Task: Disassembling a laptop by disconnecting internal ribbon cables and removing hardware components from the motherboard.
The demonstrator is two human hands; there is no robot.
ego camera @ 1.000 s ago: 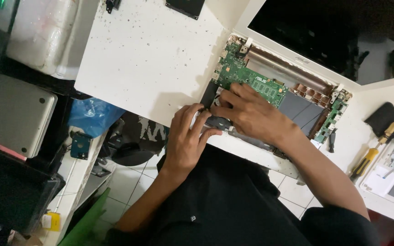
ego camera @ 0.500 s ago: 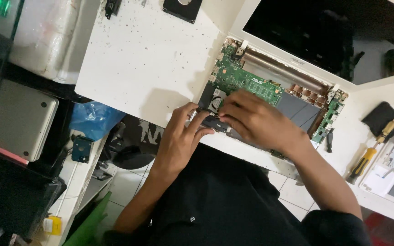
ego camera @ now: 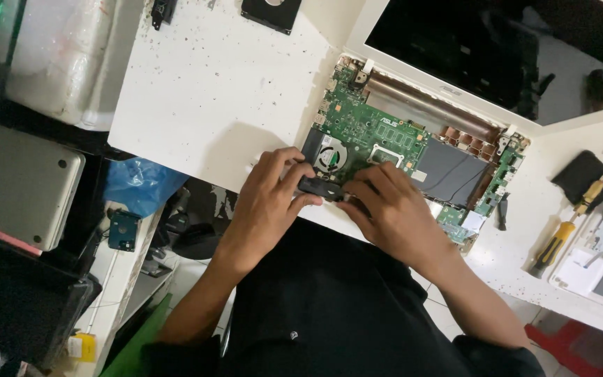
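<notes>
White and speckled, the worktable (ego camera: 211, 84) carries an opened laptop (ego camera: 413, 139) with its green circuit board (ego camera: 371, 129) and round fan (ego camera: 329, 157) laid bare. A small black part (ego camera: 321, 188) is pinched at the laptop's near edge between the left hand (ego camera: 270, 199) and the right hand (ego camera: 392, 213), both closed on it. A yellow-handled screwdriver (ego camera: 560, 234) is laid to the right (beside a black pouch (ego camera: 584, 174)). Below the table's left edge, a crumpled blue bag (ego camera: 137, 185) is seen; its contents cannot be told.
</notes>
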